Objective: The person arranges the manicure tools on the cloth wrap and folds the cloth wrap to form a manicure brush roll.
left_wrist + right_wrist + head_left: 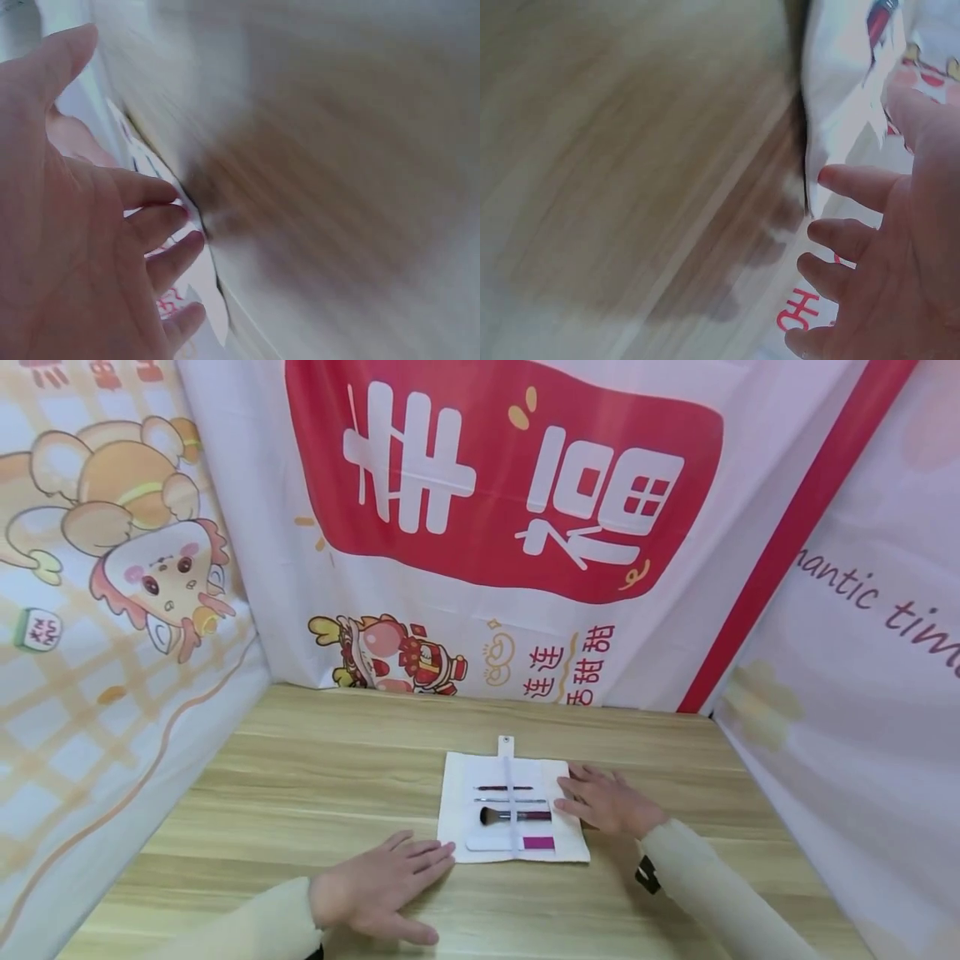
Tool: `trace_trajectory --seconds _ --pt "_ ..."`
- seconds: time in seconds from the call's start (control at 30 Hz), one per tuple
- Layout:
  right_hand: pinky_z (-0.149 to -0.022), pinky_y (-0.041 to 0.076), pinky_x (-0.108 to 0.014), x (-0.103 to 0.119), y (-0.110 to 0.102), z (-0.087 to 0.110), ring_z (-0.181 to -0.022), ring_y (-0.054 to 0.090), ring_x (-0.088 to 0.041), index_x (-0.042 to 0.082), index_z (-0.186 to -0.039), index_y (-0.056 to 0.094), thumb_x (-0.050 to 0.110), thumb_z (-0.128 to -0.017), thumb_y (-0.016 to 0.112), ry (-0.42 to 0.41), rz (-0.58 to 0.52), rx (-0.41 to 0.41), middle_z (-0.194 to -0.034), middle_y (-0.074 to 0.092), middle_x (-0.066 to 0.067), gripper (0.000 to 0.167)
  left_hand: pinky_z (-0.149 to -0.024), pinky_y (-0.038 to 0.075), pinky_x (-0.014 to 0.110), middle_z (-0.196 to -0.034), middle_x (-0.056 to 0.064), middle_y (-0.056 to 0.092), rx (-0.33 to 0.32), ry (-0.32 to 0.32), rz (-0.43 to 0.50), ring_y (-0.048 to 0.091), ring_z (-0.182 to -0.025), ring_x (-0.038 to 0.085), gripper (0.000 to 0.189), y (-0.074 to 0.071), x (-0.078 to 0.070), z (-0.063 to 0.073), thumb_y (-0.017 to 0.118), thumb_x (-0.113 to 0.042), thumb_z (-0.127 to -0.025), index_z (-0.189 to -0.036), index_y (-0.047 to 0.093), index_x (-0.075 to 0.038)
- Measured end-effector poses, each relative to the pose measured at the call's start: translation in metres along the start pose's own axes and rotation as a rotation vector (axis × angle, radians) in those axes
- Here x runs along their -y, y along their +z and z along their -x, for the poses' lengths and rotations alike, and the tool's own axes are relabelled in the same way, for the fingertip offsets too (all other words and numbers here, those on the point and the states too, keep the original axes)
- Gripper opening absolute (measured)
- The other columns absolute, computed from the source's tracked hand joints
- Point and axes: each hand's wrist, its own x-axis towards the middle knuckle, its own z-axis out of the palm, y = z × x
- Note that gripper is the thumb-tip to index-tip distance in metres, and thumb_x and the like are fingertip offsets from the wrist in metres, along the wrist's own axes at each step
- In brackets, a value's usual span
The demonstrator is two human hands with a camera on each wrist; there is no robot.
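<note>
An off-white fabric tool roll [456, 793] lies unfolded on the wooden table, a snap tab [506, 746] sticking out at its far edge. Under its white middle band lie a thin dark red tool [517, 788], a slim silvery tool [491, 800], a makeup brush [491, 816] with dark bristles, and a flat white piece with a magenta end [538, 843]. My left hand [382, 881] is spread, fingertips right at the roll's near left corner. On the right, my right hand [611, 802] has its fingers extended over the roll's edge. In the right wrist view, the index fingertip [826, 175] overlaps the white cloth [836, 97].
Printed fabric hangs as a back wall [510, 635] with red and white lettering. Side curtains [135, 710] border the table [315, 777] left and right. A black band [647, 875] shows at the right sleeve.
</note>
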Motion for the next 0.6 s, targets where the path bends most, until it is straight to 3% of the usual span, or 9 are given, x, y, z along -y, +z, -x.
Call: trace_trajectory --seconds 0.07,0.17,0.3,0.43,0.53,0.6 --pt "-0.123 0.009 -0.079 -0.002 0.001 -0.003 -0.163 0.02 -0.042 0.018 -0.161 0.044 0.066 -0.106 0.042 -0.001 -0.025 -0.009 -0.175 0.026 -0.015 0.073 -0.128 0.027 0.058 -0.173 0.004 0.033 0.002 0.004 0.018 0.037 -0.158 0.026 0.097 0.0 -0.004 0.001 0.042 -0.081 -0.097 -0.164 0.036 -0.012" --pt "-0.125 0.019 -0.073 -0.006 -0.001 -0.003 -0.16 0.028 -0.042 0.013 -0.159 0.048 0.061 -0.106 0.048 -0.048 -0.028 -0.06 -0.172 0.031 -0.018 0.071 -0.128 0.027 0.059 -0.173 0.004 0.034 -0.009 0.007 0.025 0.038 -0.157 0.026 0.091 -0.004 -0.002 -0.001 0.053 -0.073 -0.098 -0.164 0.037 -0.011" --pt "-0.12 0.04 -0.061 -0.009 -0.015 0.005 -0.15 0.046 -0.043 0.003 -0.15 0.056 0.045 -0.102 0.067 -0.159 0.031 -0.166 -0.162 0.046 -0.024 0.064 -0.125 0.031 0.06 -0.168 0.008 0.042 -0.107 -0.013 0.053 0.045 -0.152 0.029 0.08 -0.012 0.011 -0.011 0.069 -0.05 -0.097 -0.16 0.043 -0.009" --pt "-0.113 0.048 -0.057 -0.009 -0.027 0.02 -0.137 0.059 -0.041 -0.001 -0.143 0.062 0.03 -0.096 0.078 -0.266 0.068 -0.236 -0.148 0.062 -0.022 0.058 -0.119 0.043 0.056 -0.155 0.012 0.057 -0.22 -0.057 0.248 0.057 -0.141 0.03 0.065 -0.015 0.022 -0.025 0.075 -0.032 -0.097 -0.152 0.053 -0.006" --pt "-0.109 0.052 -0.054 -0.008 -0.027 0.036 -0.131 0.064 -0.038 0.0 -0.141 0.063 0.028 -0.093 0.082 -0.325 0.073 -0.254 -0.141 0.067 -0.019 0.059 -0.114 0.049 0.052 -0.146 0.011 0.064 -0.253 -0.066 0.399 0.061 -0.135 0.028 0.056 -0.012 0.025 -0.033 0.076 -0.027 -0.097 -0.146 0.058 -0.005" --pt "-0.106 0.055 -0.052 -0.006 -0.022 0.046 -0.128 0.067 -0.034 0.001 -0.138 0.065 0.028 -0.092 0.083 -0.355 0.08 -0.261 -0.138 0.07 -0.016 0.057 -0.113 0.05 0.05 -0.142 0.01 0.067 -0.266 -0.059 0.444 0.063 -0.132 0.027 0.054 -0.008 0.025 -0.036 0.076 -0.025 -0.096 -0.143 0.06 -0.004"
